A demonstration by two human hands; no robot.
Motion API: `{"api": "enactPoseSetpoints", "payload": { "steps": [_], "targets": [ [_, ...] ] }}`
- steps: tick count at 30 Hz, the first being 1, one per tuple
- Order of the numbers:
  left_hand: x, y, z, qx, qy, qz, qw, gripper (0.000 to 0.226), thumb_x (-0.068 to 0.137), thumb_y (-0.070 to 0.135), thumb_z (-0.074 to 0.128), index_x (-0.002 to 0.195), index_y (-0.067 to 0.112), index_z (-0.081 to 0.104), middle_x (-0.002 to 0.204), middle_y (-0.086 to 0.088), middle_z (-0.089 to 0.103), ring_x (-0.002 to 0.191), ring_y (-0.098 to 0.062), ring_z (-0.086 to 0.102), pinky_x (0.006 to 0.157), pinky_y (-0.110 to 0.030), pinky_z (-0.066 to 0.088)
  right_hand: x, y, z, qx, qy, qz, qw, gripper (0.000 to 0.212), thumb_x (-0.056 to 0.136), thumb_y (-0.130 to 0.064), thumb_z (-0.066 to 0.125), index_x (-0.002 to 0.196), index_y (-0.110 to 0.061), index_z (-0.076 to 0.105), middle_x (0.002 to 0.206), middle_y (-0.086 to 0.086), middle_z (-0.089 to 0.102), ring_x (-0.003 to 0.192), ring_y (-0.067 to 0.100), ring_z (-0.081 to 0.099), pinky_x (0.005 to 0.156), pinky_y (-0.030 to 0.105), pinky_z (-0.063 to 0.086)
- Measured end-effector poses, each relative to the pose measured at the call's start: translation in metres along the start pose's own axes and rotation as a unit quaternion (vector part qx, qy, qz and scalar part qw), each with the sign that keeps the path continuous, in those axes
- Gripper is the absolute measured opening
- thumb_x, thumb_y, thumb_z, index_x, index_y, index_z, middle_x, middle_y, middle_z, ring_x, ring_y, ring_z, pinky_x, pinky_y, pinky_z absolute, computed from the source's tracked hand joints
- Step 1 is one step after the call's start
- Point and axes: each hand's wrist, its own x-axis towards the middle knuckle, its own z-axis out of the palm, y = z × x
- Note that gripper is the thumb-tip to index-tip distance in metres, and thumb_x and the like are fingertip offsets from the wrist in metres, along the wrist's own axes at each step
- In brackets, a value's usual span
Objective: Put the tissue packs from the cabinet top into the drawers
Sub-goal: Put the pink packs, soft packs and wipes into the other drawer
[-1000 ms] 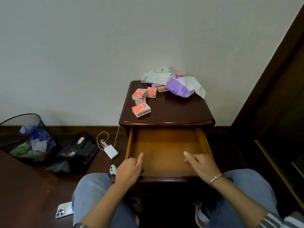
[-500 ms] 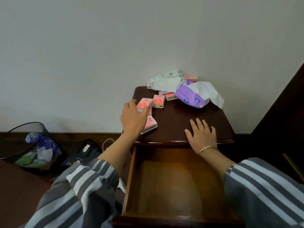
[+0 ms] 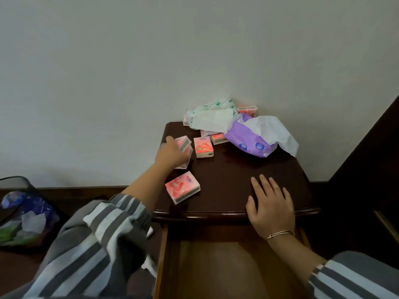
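Several small pink tissue packs lie on the dark wooden cabinet top point(image 3: 233, 180). My left hand point(image 3: 170, 155) closes around a stack of two pink packs point(image 3: 185, 145) at the top's left edge. Another pink pack point(image 3: 182, 189) lies near the front left, and one point(image 3: 203, 147) stands just right of my hand. More pink packs point(image 3: 219, 138) sit partly under a green-and-white tissue pack point(image 3: 212, 116) at the back. A purple pack point(image 3: 248, 140) with tissue hanging out lies at the back right. My right hand point(image 3: 269, 203) rests flat on the front edge. The top drawer point(image 3: 216, 268) is pulled out below.
A black mesh waste bin point(image 3: 21, 212) with wrappers stands on the floor at the left. A white wall runs behind the cabinet. Dark wooden furniture point(image 3: 371, 169) rises at the right. My striped sleeves fill the lower corners.
Both hands left the drawer front and rose to the cabinet top. My left hand then reached farther back past the front pack and closed on the stacked packs. The view moved closer.
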Motion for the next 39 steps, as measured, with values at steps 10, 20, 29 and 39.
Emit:
{"api": "enactPoseSetpoints", "payload": {
  "steps": [10,20,29,39],
  "targets": [
    [-0.049,-0.079,0.003,0.007,0.041,0.025,0.999,0.066,0.09,0.034,0.059,0.144,0.016,0.026,0.135,-0.018,0.042,0.12,-0.039,0.044,0.098,-0.046,0.039,0.0,-0.001,-0.006,0.032,-0.004,0.004,0.999,0.059,0.083,-0.046,0.027,0.127,-0.021,0.058,0.136,0.004,0.055,0.128,0.023,0.049,0.101,0.045,0.039],
    [-0.047,-0.081,0.003,0.018,0.024,0.02,0.999,0.068,0.091,0.027,0.056,0.147,0.018,0.019,0.139,-0.018,0.039,0.125,-0.04,0.039,0.099,-0.048,0.039,0.024,-0.107,-0.027,0.163,-0.083,-0.16,0.97,0.07,0.073,-0.069,0.055,0.132,-0.033,0.045,0.142,-0.008,0.043,0.13,0.016,0.039,0.101,0.039,0.032],
    [-0.048,-0.085,0.002,-0.002,0.019,0.04,0.999,0.07,0.09,0.029,0.058,0.147,0.018,0.018,0.138,-0.018,0.04,0.124,-0.038,0.042,0.098,-0.044,0.04,0.065,-0.146,-0.034,0.164,-0.232,-0.144,0.948,0.07,0.064,-0.043,0.073,0.126,-0.021,0.047,0.125,0.004,0.05,0.112,0.025,0.052,0.094,0.032,0.042],
    [-0.049,-0.087,0.006,-0.006,0.03,0.038,0.999,0.074,0.089,0.029,0.06,0.148,0.021,0.016,0.139,-0.016,0.039,0.125,-0.034,0.042,0.097,-0.043,0.041,0.173,-0.134,-0.028,0.07,-0.258,-0.185,0.946,0.058,0.071,-0.028,0.07,0.123,-0.019,0.047,0.119,0.006,0.052,0.098,0.022,0.051,0.085,0.03,0.041]
  ]
}}
